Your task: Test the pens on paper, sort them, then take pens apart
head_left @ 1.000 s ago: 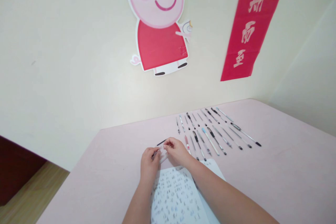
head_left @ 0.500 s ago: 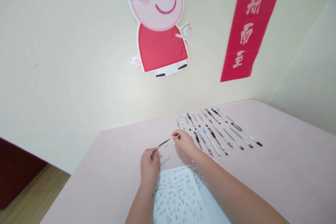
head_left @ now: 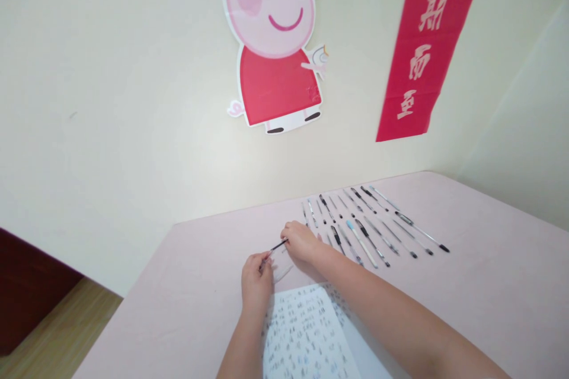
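A thin dark pen refill [head_left: 278,245] slants up to the right between my two hands, above the table. My left hand [head_left: 258,284] pinches its lower end, the fingers curled. Closed at its upper tip is my right hand [head_left: 302,243], whose fingertips partly hide that end. Just beneath lies a clear, pale pen barrel [head_left: 283,274], beside the left fingers. A tiny piece by the right fingers is too small to make out. Handwritten paper [head_left: 306,331] lies between my forearms.
Two rows of pens and pen parts, among them a light-blue-capped pen [head_left: 362,243] and a long black-capped pen [head_left: 422,231], lie right of my hands. The pink table [head_left: 191,296] meets a wall with a cartoon pig cutout [head_left: 280,83] and a red banner [head_left: 427,53].
My right hand has moved left and slightly down, closing the gap to the refill's upper tip. My left hand keeps its hold. The view has shifted slightly.
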Demonstrator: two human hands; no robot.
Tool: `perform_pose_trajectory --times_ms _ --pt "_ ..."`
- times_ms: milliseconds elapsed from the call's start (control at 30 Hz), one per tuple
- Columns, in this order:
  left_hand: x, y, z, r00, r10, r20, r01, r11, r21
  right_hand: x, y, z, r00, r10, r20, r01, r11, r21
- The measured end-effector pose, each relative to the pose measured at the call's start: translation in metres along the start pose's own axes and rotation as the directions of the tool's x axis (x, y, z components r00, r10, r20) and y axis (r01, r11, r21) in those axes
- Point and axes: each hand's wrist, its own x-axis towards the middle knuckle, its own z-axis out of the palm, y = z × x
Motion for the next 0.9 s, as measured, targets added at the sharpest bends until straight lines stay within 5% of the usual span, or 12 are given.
perform_pose_trajectory --times_ms 200,633,900 --pt "0.000 0.002 0.000 1.000 0.002 -0.001 -0.002 1.000 -0.004 0.001 -0.004 -0.002 0.997 -0.013 0.076 0.025 0.987 -0.159" --pt "0.001 -0.002 0.001 1.000 0.032 0.000 -0.032 0.999 0.023 -0.005 0.005 -0.030 0.984 -0.028 0.176 0.070 0.969 -0.237" --pt "0.002 -0.004 0.000 0.999 0.036 0.006 -0.036 0.999 0.032 -0.047 0.007 -0.049 0.997 -0.019 0.076 0.011 0.994 0.108"
